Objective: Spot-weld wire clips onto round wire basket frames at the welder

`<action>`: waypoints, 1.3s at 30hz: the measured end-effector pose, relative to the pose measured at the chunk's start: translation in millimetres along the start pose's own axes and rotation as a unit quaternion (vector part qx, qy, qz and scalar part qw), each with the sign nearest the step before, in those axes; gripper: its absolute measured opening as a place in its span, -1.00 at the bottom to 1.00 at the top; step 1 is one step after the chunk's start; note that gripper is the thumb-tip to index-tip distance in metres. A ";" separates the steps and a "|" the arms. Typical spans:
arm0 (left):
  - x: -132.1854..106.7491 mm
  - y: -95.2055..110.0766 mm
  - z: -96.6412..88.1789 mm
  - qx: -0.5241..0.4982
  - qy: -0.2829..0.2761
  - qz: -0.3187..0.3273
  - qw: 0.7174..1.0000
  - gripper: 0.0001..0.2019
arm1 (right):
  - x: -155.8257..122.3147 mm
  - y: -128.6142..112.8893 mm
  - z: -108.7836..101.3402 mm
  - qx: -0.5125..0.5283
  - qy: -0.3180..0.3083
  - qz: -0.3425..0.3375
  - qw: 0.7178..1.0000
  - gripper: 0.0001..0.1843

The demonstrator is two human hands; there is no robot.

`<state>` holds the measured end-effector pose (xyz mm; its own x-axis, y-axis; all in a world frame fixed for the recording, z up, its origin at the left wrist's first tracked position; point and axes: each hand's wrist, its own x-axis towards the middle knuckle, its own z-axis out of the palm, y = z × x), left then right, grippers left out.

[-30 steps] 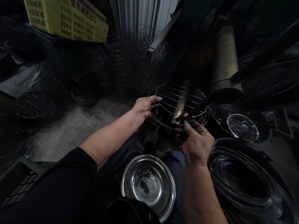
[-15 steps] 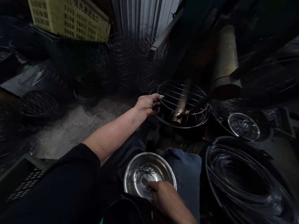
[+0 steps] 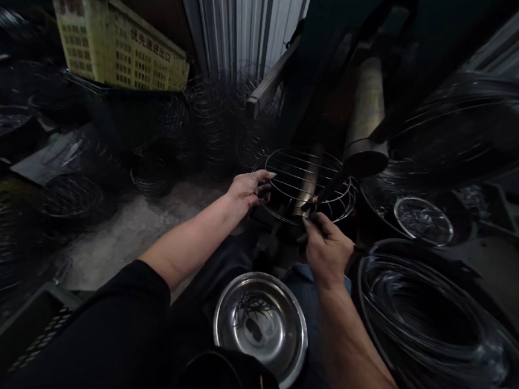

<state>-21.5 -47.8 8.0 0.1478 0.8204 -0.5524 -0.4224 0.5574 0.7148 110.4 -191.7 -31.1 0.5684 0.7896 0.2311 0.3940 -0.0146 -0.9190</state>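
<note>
Mid-frame, my left hand point(image 3: 248, 190) pinches a round silvery wire rack point(image 3: 289, 168). My right hand point(image 3: 330, 249), back from the steel bowl point(image 3: 275, 326), rejoins it, hold unclear.

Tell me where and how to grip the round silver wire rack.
Likely best: pinch the rack by its rim, coming from the left. The thin wire suits fingertips, and the left hand holds there, clear of the brass-coloured metal cylinder seen through the crosswires.

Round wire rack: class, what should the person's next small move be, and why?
Probably hold the round wire rack steady: the left hand grips its left rim, and the right hand is at its near side, close to the end of the brass-coloured bar.
</note>
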 end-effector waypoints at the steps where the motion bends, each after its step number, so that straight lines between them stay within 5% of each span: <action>1: 1.0 -0.3 -0.1 0.000 -0.001 -0.001 1.000 -0.78 | 0.8 2.4 1.3 0.024 0.003 0.011 1.000 -0.71; 15: 2.2 -3.7 -6.7 -0.008 -0.039 0.020 0.999 -0.71 | -0.9 4.5 1.0 0.156 0.060 0.095 0.981 -0.72; 21: -0.6 -6.0 -8.1 0.002 -0.060 0.052 0.997 -0.72 | -5.7 -11.0 -10.0 0.208 0.007 0.169 0.963 -0.65; 28: -10.8 -6.4 -8.6 0.008 -0.057 0.054 0.997 -0.62 | -13.2 -17.5 -31.3 0.109 -0.091 0.171 0.975 -0.56; 34: -18.4 -9.1 -4.3 0.007 -0.063 0.069 0.996 -0.60 | 1.6 -17.4 -31.3 -0.114 0.010 -0.009 0.993 -0.80; 39: -19.3 -10.3 -4.6 -0.003 -0.070 0.076 0.995 -0.59 | 7.8 -16.3 -19.1 -0.034 -0.018 0.064 0.997 -0.69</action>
<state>-24.1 -70.0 9.3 0.2053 0.9048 -0.3732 -0.4551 0.4258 0.7820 122.2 -197.1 -8.2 0.5912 0.8003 0.0997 0.3684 -0.1580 -0.9161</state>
